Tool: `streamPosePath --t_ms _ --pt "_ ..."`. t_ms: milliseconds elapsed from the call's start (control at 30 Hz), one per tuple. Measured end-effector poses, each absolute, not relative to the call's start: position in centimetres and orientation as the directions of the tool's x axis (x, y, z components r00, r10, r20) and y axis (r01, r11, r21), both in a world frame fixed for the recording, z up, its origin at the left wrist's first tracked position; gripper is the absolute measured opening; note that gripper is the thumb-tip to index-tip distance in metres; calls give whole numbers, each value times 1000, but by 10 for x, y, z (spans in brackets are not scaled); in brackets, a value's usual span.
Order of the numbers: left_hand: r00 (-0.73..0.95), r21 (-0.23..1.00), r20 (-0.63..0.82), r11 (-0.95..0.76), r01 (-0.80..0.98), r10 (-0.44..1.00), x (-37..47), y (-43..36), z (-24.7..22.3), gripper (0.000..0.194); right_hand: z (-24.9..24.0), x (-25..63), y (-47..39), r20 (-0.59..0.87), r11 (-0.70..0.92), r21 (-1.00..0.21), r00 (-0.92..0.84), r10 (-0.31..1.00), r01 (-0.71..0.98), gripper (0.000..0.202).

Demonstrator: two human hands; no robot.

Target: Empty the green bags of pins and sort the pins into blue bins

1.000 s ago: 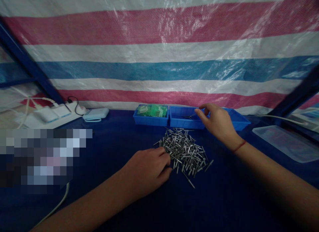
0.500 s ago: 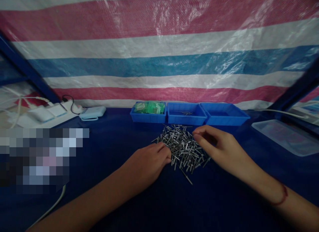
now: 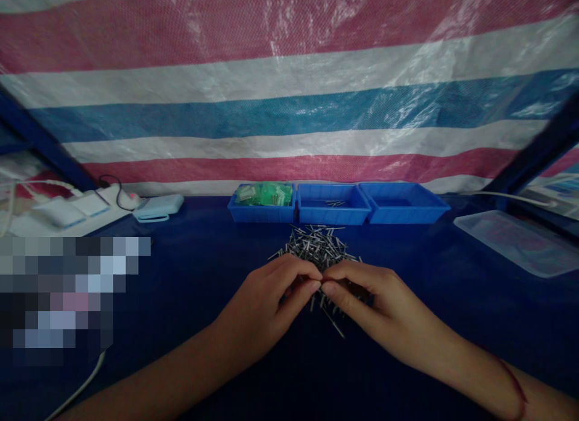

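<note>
Nearest on the dark blue counter [image 3: 452, 276], one stray metal pin [image 3: 333, 322], rivet-like in shape, slants toward the person; it looks easy to pinch by its middle, since most of its length shows clear. Just beyond, the left hand [image 3: 266, 294] and right hand [image 3: 393, 306] meet tip to tip, each with thumb and forefinger brought together; whether either pinches a pin I cannot tell, as anything there is too small or hidden. The heap of pins [image 3: 316, 243] lies under and behind those fingertips, on the counter; each pin looks light, stiff and hard to damage, though the smooth shanks are likely to slip or roll, and the tangle may drag neighbours along; the thicker sleeve seems the surer hold, the thin shank the poorer, and outlying pins should free more readily than buried ones. Farther off, a few loose pins [image 3: 335, 203] lie in the middle blue tray [image 3: 332, 216]; the left tray [image 3: 262, 215] beside it holds green packaging [image 3: 271, 195].
</note>
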State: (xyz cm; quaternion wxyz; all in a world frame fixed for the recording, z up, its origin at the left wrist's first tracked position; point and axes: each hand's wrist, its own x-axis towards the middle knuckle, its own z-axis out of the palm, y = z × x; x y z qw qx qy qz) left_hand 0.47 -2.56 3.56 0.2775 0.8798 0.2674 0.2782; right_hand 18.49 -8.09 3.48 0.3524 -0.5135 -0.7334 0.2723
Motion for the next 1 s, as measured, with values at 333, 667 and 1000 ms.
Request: streamPosePath --t_ms 333,667,1000 --pt "623 774 313 -573 270 717 8 -30 34 6 34 181 -82 186 273 -827 -219 958 491 21" --pt "571 688 522 -709 156 633 8 -36 34 6 37 178 -87 132 201 -909 -206 970 364 23" --pt "527 642 550 -732 228 647 7 -32 31 9 34 176 -89 306 288 -906 10 952 312 7"
